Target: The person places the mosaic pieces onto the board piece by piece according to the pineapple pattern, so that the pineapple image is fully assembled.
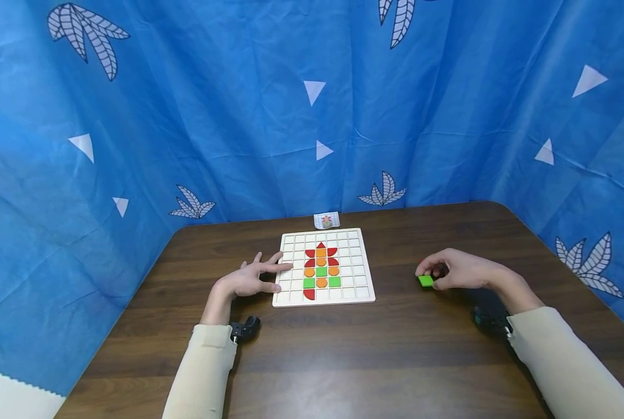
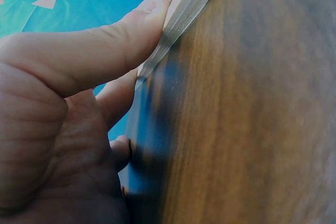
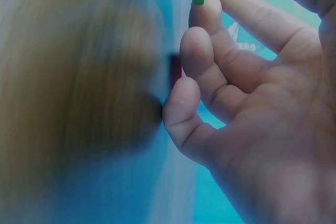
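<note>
A white gridded board (image 1: 361, 272) carries a figure made of red, orange and green tiles (image 1: 321, 272). At its left edge rests my left hand (image 1: 251, 278), fingers spread, with thumb and forefinger over the rim. In the left wrist view the thumb (image 2: 139, 27) lies against the board's side. To the right of the board, my right hand (image 1: 463, 270) pinches a green square tile (image 1: 425, 281) between thumb and fingers, close over the table. Behind its curled fingers a small red piece (image 3: 177, 71) shows, mostly hidden.
A small picture card (image 1: 326, 220) with a similar coloured figure lies behind the board. The brown wooden table (image 1: 353, 361) ends at a blue curtain (image 1: 270, 145) at the back and sides. A dark strapped device (image 1: 245, 330) sits at each wrist.
</note>
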{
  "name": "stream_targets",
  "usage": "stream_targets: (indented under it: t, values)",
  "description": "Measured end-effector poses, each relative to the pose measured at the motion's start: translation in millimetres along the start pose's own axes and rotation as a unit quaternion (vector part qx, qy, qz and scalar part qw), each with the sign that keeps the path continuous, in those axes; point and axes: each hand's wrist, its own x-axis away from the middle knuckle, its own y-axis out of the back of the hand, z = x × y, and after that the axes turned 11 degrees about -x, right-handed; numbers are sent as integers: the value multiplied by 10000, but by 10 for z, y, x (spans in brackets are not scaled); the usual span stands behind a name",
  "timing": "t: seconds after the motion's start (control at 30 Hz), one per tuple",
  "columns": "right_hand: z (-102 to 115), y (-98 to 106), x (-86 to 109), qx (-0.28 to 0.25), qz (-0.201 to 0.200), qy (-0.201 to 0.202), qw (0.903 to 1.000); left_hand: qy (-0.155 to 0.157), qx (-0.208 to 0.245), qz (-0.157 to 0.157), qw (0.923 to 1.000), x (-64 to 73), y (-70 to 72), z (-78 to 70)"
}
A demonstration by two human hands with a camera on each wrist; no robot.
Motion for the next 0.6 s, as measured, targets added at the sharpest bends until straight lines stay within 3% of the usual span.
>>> stream_targets:
  t: [0.23, 0.6]
  values:
    - [122, -127, -215, 25, -113, -34, 9999, -43, 21, -13, 10000, -6, 10, 6]
    - [345, -316, -496, 26, -18, 238, 9997, -36, 10, -16, 10000, -1, -3, 22]
